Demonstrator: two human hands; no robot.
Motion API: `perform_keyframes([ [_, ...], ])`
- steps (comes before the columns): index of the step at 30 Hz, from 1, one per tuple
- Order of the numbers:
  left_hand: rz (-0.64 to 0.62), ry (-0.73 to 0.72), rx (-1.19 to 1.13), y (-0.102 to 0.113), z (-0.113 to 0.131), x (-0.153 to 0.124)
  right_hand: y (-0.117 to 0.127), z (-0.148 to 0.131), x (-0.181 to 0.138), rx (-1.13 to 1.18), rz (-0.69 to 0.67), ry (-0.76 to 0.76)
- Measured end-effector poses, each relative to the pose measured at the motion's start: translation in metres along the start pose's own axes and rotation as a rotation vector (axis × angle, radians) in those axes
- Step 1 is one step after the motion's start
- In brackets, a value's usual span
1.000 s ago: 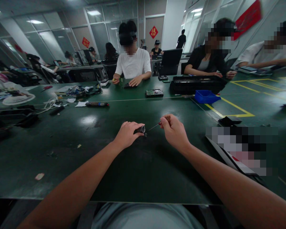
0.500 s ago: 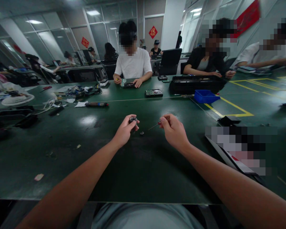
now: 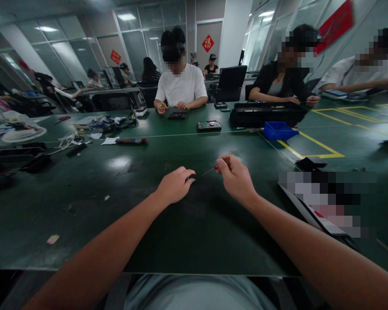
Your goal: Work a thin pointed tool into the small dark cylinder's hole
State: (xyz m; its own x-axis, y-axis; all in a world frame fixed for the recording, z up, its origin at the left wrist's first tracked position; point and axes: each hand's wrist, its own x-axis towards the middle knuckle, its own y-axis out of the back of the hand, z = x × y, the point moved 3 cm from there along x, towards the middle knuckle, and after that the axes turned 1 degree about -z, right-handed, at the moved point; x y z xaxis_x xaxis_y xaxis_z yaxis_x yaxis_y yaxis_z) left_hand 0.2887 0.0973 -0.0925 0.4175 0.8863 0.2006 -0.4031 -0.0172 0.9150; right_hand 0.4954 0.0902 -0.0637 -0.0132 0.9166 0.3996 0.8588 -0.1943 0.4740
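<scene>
One screwdriver (image 3: 208,171) sits pinched in my right hand (image 3: 237,178); my left hand (image 3: 175,186) curls part-open at a small piece (image 3: 194,180), grip unclear.

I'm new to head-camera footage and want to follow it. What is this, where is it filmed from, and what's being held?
There is no machine, just a person's bare left hand and right hand, seen from a camera worn on the head, looking forward and down. The right holds a thin-shafted tool. The left is curled at something small and dark, too hidden to name. On the green table lie a boxy electronic part and a blue bin, among other things.
</scene>
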Motion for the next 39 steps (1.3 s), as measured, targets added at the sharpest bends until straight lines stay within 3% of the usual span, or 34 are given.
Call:
perform_keyframes([
  [5, -0.044, -0.031, 0.193, -0.008, 0.006, 0.0, 0.0, -0.002, -0.001, -0.001, -0.005, -0.005],
  [10, -0.053, 0.022, 0.185, -0.004, 0.005, 0.002, 0.0, 0.0, 0.0, -0.007, -0.009, 0.005],
  [13, -0.05, 0.122, 0.059, 0.008, -0.005, 0.002, 0.0, 0.001, 0.001, -0.011, -0.011, 0.005],
  [17, -0.019, 0.334, -0.4, 0.028, -0.026, 0.004, -0.001, 0.002, 0.001, -0.001, -0.018, 0.002],
  [23, 0.243, 0.652, -1.256, 0.07, -0.074, -0.003, -0.001, 0.003, 0.001, 0.004, -0.02, -0.002],
  [26, 0.357, 0.745, -1.46, 0.093, -0.106, -0.017, -0.001, 0.004, 0.001, 0.001, -0.028, -0.002],
  [32, 0.562, 0.894, -1.437, 0.128, -0.169, -0.069, -0.003, 0.006, 0.001, 0.012, -0.044, -0.019],
  [39, 0.839, 1.018, -1.231, 0.173, -0.213, -0.141, -0.003, 0.005, 0.001, 0.006, -0.053, -0.019],
])
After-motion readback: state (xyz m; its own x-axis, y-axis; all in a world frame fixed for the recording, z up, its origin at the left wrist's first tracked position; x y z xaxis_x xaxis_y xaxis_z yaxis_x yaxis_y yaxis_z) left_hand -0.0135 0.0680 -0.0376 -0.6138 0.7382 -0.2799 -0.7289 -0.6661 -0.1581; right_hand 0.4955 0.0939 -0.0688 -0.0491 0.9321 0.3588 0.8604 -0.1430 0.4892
